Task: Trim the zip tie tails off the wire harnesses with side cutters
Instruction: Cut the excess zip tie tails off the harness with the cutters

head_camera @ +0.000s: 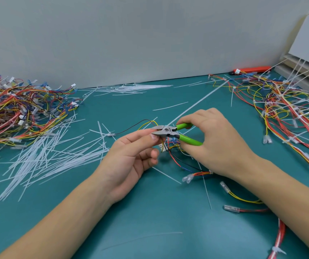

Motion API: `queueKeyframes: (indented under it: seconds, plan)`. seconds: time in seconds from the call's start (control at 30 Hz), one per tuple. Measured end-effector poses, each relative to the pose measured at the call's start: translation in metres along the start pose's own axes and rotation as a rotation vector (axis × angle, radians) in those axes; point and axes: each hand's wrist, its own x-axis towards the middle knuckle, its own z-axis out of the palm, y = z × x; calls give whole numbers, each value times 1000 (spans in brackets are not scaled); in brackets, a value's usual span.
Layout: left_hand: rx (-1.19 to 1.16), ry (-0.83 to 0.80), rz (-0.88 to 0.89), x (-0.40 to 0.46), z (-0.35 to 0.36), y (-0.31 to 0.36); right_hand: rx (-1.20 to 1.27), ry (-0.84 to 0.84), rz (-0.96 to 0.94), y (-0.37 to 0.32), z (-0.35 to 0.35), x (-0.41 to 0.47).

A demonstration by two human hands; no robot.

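Now mid-trim: right hand (211,139) curled round side cutters (170,132), blades straddling a zip tie tail (196,103); left hand (131,157) pinching the harness (170,146) just beside. Probably next: squeeze flush, clear of wires.

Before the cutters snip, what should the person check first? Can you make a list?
1. Cutters held firmly: the right hand grips the green handles of the side cutters. Ok.
2. Harness held steady: the left hand pinches the wire harness just under the blades. Ok.
3. Tail between the blades: the long white zip tie tail runs up and away from the blades. Ok.
4. No wire between the blades: too small to see. Cannot tell.
5. Left fingers away from the blades: they sit right against the lower blade. Not ok.
6. Cut close to the tie's head: hidden by the blades. Cannot tell.
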Motion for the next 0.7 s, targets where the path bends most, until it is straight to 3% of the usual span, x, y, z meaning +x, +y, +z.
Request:
queueKeyframes:
  seconds: [0.53, 0.7]
  plan:
    - [8, -11, -4, -2, 2, 1, -23, 83, -26, 2, 4, -2]
    - [-23, 17, -14, -2, 1, 2, 33, 41, -22, 1, 0, 1]
